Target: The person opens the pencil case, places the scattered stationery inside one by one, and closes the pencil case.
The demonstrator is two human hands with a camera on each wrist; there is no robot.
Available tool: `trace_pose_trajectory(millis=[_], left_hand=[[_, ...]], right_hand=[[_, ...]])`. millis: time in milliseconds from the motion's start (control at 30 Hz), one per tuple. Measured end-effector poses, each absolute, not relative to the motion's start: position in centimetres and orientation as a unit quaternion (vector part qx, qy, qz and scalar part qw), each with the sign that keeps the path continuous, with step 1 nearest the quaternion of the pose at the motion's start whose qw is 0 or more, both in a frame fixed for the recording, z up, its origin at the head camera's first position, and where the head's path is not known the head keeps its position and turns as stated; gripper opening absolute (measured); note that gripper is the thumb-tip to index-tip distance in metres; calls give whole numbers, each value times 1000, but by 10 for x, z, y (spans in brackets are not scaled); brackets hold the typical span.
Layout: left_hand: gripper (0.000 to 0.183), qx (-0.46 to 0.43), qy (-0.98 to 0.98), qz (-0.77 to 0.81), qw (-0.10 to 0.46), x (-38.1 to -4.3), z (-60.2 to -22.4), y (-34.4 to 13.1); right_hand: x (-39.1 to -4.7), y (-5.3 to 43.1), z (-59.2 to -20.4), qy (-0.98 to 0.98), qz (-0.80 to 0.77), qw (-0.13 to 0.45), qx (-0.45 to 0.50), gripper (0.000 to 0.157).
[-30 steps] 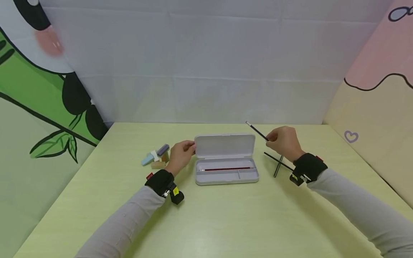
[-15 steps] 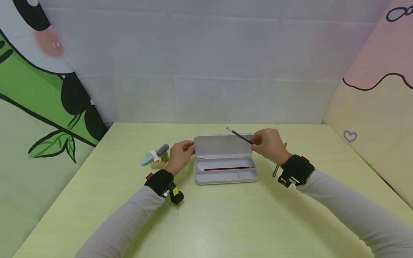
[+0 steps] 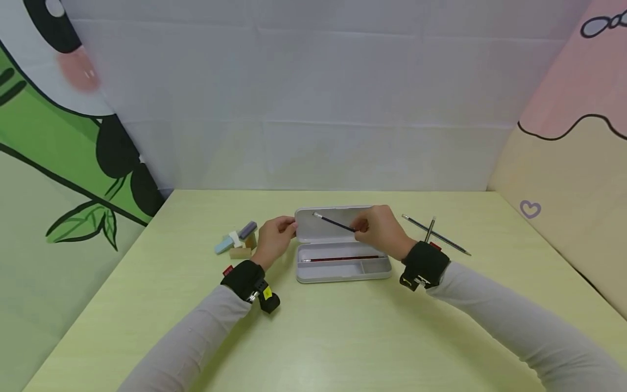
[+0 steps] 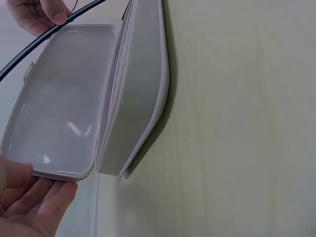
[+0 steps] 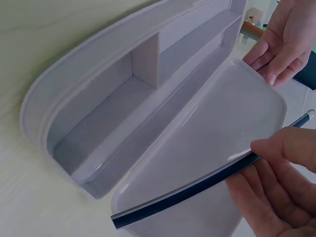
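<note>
A white pencil case [image 3: 333, 269] lies open on the table, its lid [image 3: 308, 228] raised at the back. At the lid's left edge, my left hand [image 3: 273, 239] pinches it, thumb on the inner face and fingers behind, as the left wrist view shows. My right hand [image 3: 384, 231] holds a dark blue pencil [image 5: 185, 192] between thumb and fingers, in front of the lid. That pencil tilts, its eraser end up and to the left. A red pencil [image 3: 340, 259] lies lengthwise in the case's rear compartment. The front part has a small divider [image 5: 146, 59].
Two dark pencils cross on the table right of the case: a long pencil [image 3: 453, 245] and another pencil [image 3: 430, 227], partly hidden by the right wrist. Left of the left hand sits a small pile of coloured blocks [image 3: 240, 253]. A white backdrop [image 3: 313, 109] stands behind the table.
My right hand has carried the dark pencil leftward from the table's right side to in front of the lid. The two crossed pencils are uncovered again. My left hand stays on the lid.
</note>
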State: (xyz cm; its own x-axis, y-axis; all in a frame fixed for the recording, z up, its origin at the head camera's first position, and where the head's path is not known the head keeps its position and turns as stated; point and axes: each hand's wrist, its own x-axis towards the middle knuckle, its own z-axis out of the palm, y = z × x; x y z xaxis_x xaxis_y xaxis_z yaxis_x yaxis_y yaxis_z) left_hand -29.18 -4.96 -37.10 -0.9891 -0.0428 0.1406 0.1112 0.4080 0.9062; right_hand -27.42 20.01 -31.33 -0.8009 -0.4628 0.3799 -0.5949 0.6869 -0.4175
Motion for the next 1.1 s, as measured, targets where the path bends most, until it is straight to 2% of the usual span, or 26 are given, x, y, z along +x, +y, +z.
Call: trace_pose_trajectory(millis=[1100], left_hand=[[26, -22, -837, -541, 76, -287, -367, -49]], right_hand=[[-286, 181, -348, -914, 252, 78, 307, 12]])
